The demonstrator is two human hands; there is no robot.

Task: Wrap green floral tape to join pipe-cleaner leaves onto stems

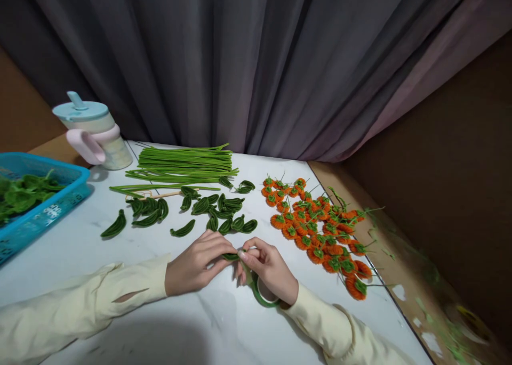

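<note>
Between the thumb and fingers of my left hand point(196, 262) is a dark green fuzzy leaf point(230, 257), mostly covered by the hand. My right hand point(274, 269) pinches at the leaf's right end, its thumb and index finger together. A roll of green tape point(261, 299) sits under the right palm, and a pale strip runs from it up toward the pinching fingertips. Just beyond my hands lie several loose dark green leaves point(200, 205) of the same fuzzy kind. One separate leaf point(114, 225) rests farther left.
Green stems point(184, 160) lie bundled at the back of the white table point(152, 322). Orange fuzzy pumpkin-like pieces point(304, 242) with green tops cover the right side. A blue basket point(48, 216) of greenery and a lidded cup point(114, 141) stand left. A grey curtain point(192, 61) hangs behind.
</note>
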